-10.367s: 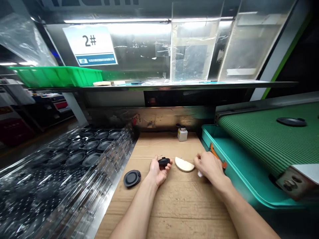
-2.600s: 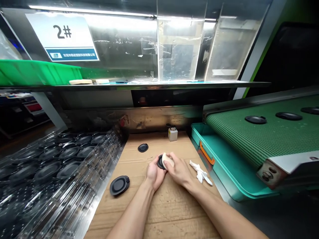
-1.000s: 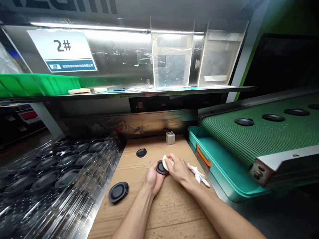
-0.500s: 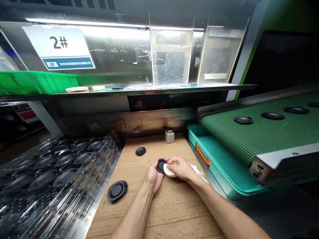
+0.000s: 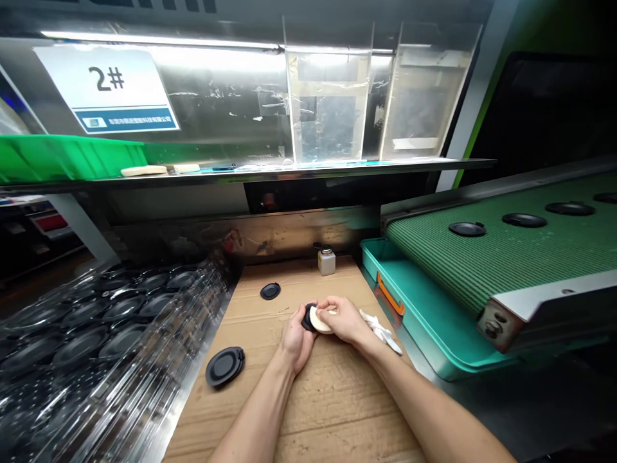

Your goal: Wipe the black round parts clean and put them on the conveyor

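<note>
My left hand (image 5: pixel 295 337) is closed around the edge of a round black plastic lid (image 5: pixel 307 317), held up over the cardboard sheet (image 5: pixel 347 411). In my right hand (image 5: pixel 343 318) is a round cream-coloured sponge pad (image 5: pixel 319 321), pinched between fingers and thumb. The pad lies against the lid's face and covers much of it. To the left of my hands, a larger black lid (image 5: pixel 225 367) rests on the cardboard. A smaller black lid (image 5: pixel 270 291) lies farther back.
A small white bottle (image 5: pixel 326 262) stands at the back of the cardboard, and a white cloth (image 5: pixel 382 331) lies right of my hand. Clear trays of black lids (image 5: pixel 80 347) fill the left. On the right are a teal bin (image 5: pixel 434 341) and a green conveyor (image 5: pixel 448 263) carrying several lids.
The sponge pad has shifted a little left and up across the lid, covering more of it. My left hand keeps its hold; the whole view has moved slightly.
</note>
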The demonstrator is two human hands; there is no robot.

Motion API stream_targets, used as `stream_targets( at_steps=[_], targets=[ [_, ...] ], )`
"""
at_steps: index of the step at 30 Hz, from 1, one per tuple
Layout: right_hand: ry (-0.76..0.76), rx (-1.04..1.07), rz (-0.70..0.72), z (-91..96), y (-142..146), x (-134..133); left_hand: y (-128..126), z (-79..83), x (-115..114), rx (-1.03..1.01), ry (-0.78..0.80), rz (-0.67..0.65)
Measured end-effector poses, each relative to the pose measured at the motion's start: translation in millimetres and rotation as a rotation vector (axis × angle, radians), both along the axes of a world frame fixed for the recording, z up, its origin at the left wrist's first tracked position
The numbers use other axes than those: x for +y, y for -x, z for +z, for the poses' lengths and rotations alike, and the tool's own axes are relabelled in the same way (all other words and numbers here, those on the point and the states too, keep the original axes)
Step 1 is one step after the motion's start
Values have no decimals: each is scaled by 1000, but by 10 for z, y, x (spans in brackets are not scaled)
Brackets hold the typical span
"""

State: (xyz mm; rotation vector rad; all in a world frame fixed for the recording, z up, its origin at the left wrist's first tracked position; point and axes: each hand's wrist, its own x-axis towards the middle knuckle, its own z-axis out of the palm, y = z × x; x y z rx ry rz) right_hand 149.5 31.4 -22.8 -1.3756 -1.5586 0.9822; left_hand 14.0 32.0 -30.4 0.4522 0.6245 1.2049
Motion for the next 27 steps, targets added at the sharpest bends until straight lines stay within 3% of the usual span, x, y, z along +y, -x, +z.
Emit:
stream_targets(
  at_steps=[3, 5, 9, 12, 21, 27],
  targets=[
    [19, -65, 82, 20, 16, -33, -6, 9, -1, -25, 16, 16],
    [-67, -115, 101, 58, 59, -72, -5, 16, -1, -44, 17, 11],
    [-193, -468, -181, 149, 157, -143, 22, 27, 6, -54, 24, 5],
    [-222, -647, -180, 171, 182, -175, 49, 29, 17, -67, 43, 24],
    [-299, -701, -149, 87, 262, -114, 47, 32, 26, -74, 57, -59],
    [-209, -488, -371, 22, 57, 17, 129, 33, 62, -93, 84, -39]
  ],
)
